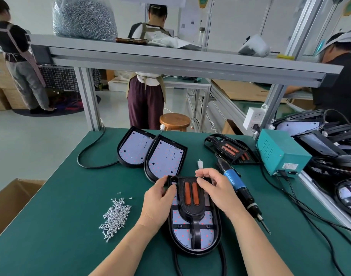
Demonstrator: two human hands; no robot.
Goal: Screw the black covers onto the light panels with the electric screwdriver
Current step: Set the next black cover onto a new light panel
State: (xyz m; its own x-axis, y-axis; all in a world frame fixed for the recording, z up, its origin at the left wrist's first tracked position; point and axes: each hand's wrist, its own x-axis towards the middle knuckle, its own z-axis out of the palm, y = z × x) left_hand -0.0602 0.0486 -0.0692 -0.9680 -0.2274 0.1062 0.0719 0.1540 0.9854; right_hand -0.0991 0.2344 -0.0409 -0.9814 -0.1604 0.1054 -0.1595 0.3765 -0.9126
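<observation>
A light panel (192,239) lies in front of me on the green table, with a black cover (191,213) bearing two orange strips laid on it. My left hand (157,202) grips the cover's upper left corner. My right hand (216,188) holds its upper right edge, fingers curled over it. The electric screwdriver (241,191), blue and black, lies on the table just right of my right hand, bit pointing toward me. A pile of silver screws (116,218) sits to the left. Two bare light panels (164,160) lie farther back.
A teal power box (280,154) stands at the right with cables running along the table edge. Another covered panel (233,149) lies behind the screwdriver. Stacked panels (330,148) fill the far right. A cardboard box (9,198) sits left of the table. People work beyond the bench.
</observation>
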